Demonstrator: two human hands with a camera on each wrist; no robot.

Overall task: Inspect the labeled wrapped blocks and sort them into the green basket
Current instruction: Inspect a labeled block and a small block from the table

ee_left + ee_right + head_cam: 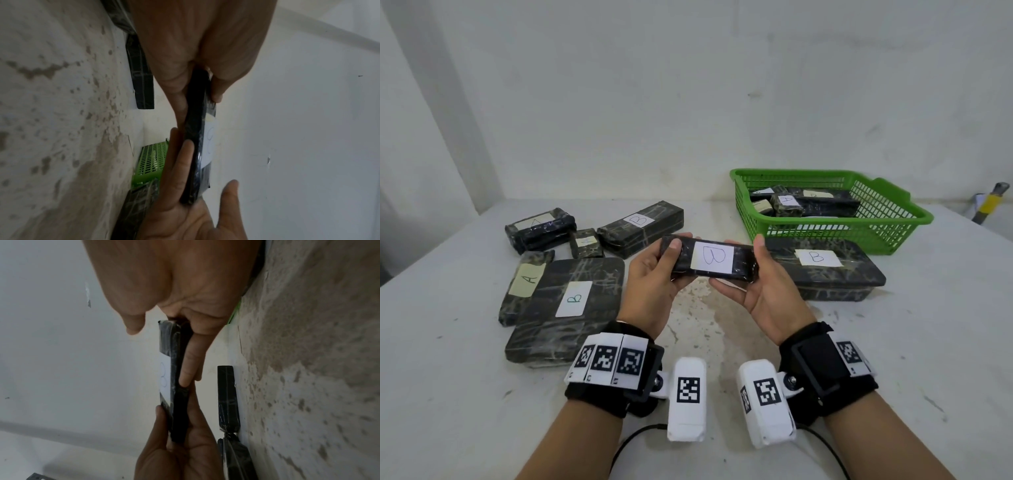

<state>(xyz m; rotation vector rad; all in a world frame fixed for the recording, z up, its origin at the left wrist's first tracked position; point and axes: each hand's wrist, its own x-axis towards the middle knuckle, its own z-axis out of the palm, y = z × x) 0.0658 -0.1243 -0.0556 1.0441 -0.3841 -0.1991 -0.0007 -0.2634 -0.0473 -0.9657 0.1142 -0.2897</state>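
Note:
A dark wrapped block (710, 259) with a white label marked B is held above the table, label up, between both hands. My left hand (654, 284) grips its left end, thumb on top and fingers beneath. My right hand (760, 284) holds the right end, fingers under it and thumb raised at the top edge. The wrist views show the same block (198, 138) (174, 382) edge-on between the two hands. The green basket (887, 219) stands at the back right with several labelled blocks inside.
Left of my hands lie a large flat B block (566, 308), a slim A block (524, 284), a small block (585, 242), an A block (539, 229) and a long B block (642, 228). Another flat B block (825, 270) lies before the basket. A yellow-banded tool (989, 204) leans far right.

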